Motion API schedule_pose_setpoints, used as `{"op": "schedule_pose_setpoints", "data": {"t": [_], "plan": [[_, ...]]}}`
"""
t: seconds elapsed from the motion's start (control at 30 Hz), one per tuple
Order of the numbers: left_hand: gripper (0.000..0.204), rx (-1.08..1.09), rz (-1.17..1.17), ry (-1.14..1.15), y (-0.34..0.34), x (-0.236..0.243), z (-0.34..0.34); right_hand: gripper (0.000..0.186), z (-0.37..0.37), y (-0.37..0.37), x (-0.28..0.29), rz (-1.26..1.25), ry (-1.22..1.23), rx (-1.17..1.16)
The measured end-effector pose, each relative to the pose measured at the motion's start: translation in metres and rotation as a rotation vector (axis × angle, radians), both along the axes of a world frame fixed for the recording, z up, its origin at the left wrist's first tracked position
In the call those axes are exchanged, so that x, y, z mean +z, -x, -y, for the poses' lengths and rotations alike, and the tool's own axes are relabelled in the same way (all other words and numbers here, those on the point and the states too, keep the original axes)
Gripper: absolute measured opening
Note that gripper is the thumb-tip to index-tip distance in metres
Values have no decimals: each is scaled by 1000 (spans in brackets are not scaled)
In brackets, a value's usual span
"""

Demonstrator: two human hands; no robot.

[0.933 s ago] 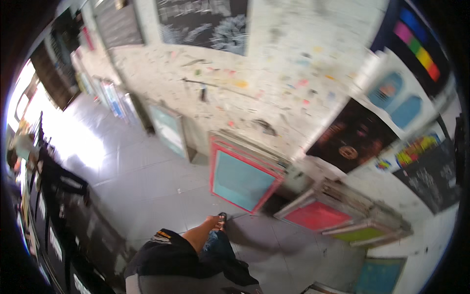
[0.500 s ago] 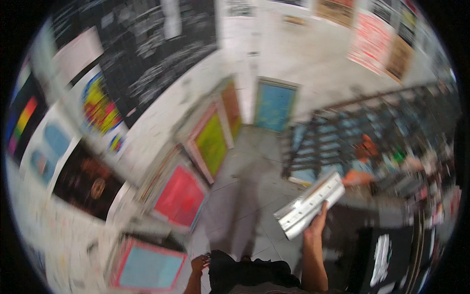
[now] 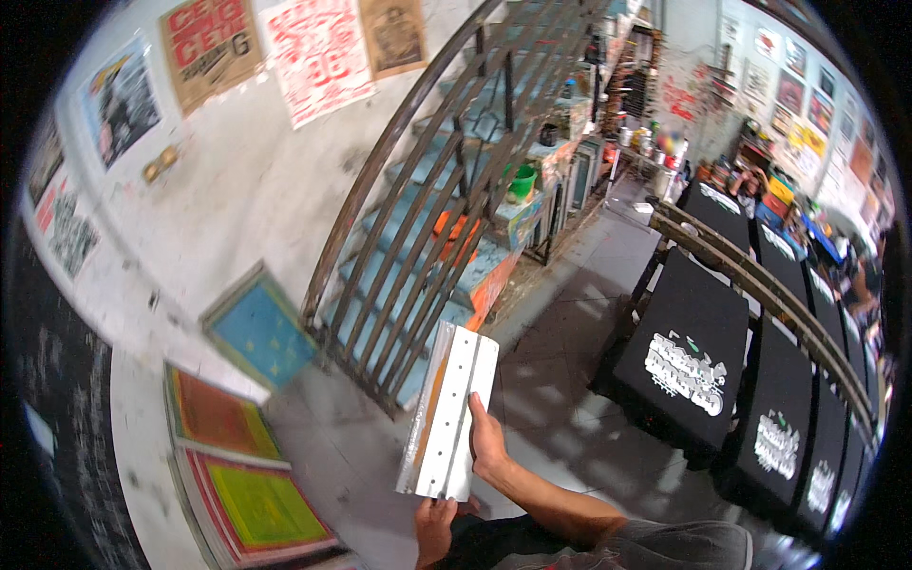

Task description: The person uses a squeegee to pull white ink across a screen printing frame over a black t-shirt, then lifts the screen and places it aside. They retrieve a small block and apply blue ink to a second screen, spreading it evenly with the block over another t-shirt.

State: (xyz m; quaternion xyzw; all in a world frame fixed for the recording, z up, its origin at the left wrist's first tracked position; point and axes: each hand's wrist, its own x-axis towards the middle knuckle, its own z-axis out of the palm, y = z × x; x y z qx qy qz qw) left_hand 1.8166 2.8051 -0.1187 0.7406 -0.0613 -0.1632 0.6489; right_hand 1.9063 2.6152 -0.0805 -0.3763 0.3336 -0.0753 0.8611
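Note:
Upright in front of me is a long silver metal squeegee with a row of dark holes or screws down its face. A brownish strip shows along its left side. My right hand is closed round its right edge, thumb lying on the face and the other fingers hidden behind. At the lower end, my left hand has its fingers closed on the bottom edge, partly hidden.
A staircase with dark metal railings rises ahead. Framed screens, one blue and one yellow-green, lean at left. On the right, black padded boards carry white-printed fabric. A person is far back.
My view has swung right, toward the stairs and black boards. The squeegee has turned more upright, and my left hand has come from my side to its lower end.

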Motion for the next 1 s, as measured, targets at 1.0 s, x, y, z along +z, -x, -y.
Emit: {"op": "schedule_pose_setpoints", "data": {"t": [1.0], "plan": [[51,-449,-251,116,-494,57,555,59,563,-188,-39,-218,569,10]]}}
